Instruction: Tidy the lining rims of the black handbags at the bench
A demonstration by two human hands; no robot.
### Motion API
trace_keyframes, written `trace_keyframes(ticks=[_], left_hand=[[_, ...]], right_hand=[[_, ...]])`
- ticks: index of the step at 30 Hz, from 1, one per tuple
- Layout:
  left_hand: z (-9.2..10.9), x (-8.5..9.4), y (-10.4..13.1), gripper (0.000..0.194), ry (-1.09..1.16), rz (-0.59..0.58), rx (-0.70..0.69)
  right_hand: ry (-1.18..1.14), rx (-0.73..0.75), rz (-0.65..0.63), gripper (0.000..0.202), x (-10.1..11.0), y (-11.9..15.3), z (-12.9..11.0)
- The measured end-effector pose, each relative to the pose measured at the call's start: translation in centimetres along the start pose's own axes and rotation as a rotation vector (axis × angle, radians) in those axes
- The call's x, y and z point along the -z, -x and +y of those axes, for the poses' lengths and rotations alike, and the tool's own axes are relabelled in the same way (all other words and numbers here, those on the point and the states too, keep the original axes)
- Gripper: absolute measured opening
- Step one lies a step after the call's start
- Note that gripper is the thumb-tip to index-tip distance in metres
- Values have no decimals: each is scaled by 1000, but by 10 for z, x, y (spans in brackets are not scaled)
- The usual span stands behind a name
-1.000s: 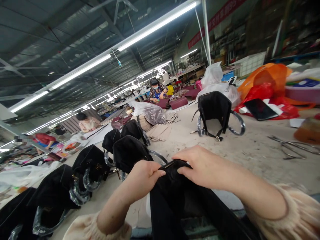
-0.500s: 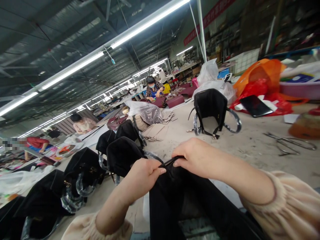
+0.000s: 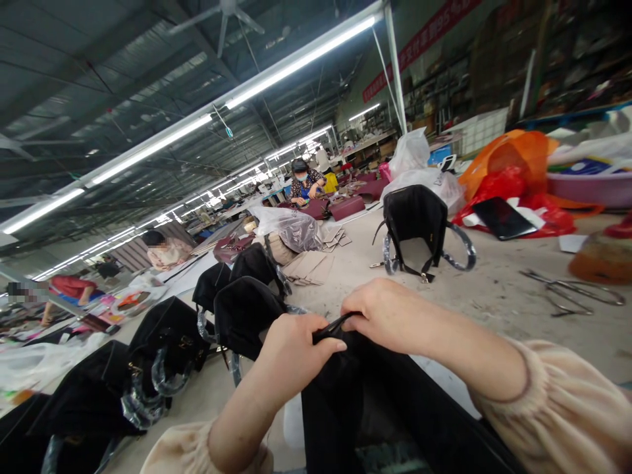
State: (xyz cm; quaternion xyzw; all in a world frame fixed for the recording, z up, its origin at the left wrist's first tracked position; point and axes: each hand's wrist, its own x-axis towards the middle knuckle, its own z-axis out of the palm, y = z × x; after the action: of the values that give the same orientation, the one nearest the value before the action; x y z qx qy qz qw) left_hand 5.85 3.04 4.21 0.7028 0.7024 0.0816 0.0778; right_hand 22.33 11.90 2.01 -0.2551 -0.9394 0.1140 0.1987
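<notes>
A large piece of black fabric [image 3: 340, 408] hangs toward me at the bottom centre. My left hand [image 3: 301, 345] pinches its top edge between thumb and fingers. Close beside it on the right, my right hand [image 3: 380, 313] grips the same edge, fingers curled round it. The stretch of edge between the hands is folded. Past my right hand a black bag [image 3: 417, 220] with plastic-wrapped handles stands on the table [image 3: 474, 336]. Left of my left hand is another black bag [image 3: 241, 313].
More black bags [image 3: 168, 336] line the left side. Metal scissors [image 3: 575, 289], a dark tablet [image 3: 503, 217] and an orange bag [image 3: 513, 158] lie at the right. Brown flat pieces [image 3: 311, 266] lie beyond my hands. A person [image 3: 306, 184] works farther back.
My left thumb has moved right along the black fabric's edge, closer to my right hand. The edge between the hands is more bunched. The whole view has shifted slightly.
</notes>
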Motion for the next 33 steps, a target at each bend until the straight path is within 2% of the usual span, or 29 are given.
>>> trace_keyframes(ticks=[7,25,33], left_hand=[[-3,-7,-5,36,-21,50,-18],[-12,-14,-9,31,177,69,9],[-11,-14,-14,30,230,69,22]], right_hand=[[-7,-22,-14,17,3,-2,-1],[17,-8,-10,15,3,-4,0],[-78,-53,-48,12,0,-10,8]])
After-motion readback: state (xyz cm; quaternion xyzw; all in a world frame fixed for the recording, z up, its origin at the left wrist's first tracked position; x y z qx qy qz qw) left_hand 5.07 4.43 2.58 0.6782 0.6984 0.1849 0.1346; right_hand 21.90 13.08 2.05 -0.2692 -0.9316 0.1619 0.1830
